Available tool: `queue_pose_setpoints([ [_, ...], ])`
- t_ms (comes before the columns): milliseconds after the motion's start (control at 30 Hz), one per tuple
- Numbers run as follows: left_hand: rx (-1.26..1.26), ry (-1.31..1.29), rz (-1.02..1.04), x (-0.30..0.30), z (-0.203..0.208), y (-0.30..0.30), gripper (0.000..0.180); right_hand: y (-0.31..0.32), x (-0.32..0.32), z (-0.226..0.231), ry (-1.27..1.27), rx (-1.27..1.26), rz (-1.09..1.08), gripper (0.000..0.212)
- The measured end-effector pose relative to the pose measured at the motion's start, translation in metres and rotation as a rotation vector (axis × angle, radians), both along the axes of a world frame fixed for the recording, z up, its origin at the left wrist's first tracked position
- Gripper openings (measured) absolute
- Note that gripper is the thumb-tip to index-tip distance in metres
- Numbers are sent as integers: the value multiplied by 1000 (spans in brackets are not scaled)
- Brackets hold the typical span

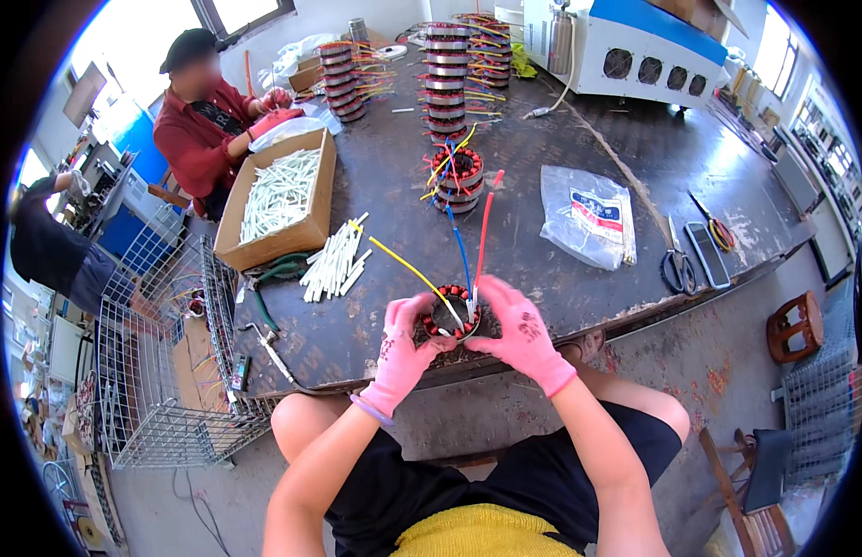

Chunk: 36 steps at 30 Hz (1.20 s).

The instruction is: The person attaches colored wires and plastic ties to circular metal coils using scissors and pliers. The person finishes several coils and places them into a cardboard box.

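Note:
Both of my hands wear pink gloves. Between them, at the table's near edge, is a ring-shaped motor stator (450, 316) with red-and-dark windings. Yellow, blue and red lead wires (462, 237) rise from it, with white sleeves at their lower ends. My left hand (405, 342) grips the stator's left side, thumb at its near rim. Around the right side curls my right hand (519, 330), its fingers by the base of the red wire and its thumb at the near rim. Just beyond stands a short stack of stators (457, 181) with coloured wires on top.
Loose white sleeves (335, 263) lie left, beside a cardboard box (281, 223) of them and green-handled pliers (264, 302). To the right are a plastic bag (584, 218), scissors (676, 265) and a phone (707, 252). Taller stator stacks (447, 74) stand behind. A co-worker (204, 139) sits far left.

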<state>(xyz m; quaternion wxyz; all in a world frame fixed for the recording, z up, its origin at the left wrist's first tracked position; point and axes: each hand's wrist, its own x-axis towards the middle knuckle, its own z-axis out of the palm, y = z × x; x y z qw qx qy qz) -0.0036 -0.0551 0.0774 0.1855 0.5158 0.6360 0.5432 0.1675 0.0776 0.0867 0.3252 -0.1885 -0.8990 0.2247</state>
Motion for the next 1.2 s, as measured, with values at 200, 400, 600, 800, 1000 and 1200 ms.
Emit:
queue_pose_setpoints([
  [200, -272, 8, -94, -18, 20, 9, 76, 3, -13, -10, -109, -172, 75, 70],
  [400, -214, 128, -122, -19, 11, -2, 58, -17, -17, -16, 17, -223, 1, 64],
  [600, -127, 241, -40, -5, 4, -7, 59, -9, -16, -1, 28, -336, 94, 56],
  [800, -154, 247, -51, -1, 6, -4, 58, 9, -18, -9, -42, -594, 281, 31],
  [1000, -188, 240, -71, -13, -2, 0, 66, 9, -12, -7, -32, -492, 347, 61],
  [1200, -549, 280, -208, -34, 20, 22, 77, 3, -16, -16, -36, -272, 233, 83],
])
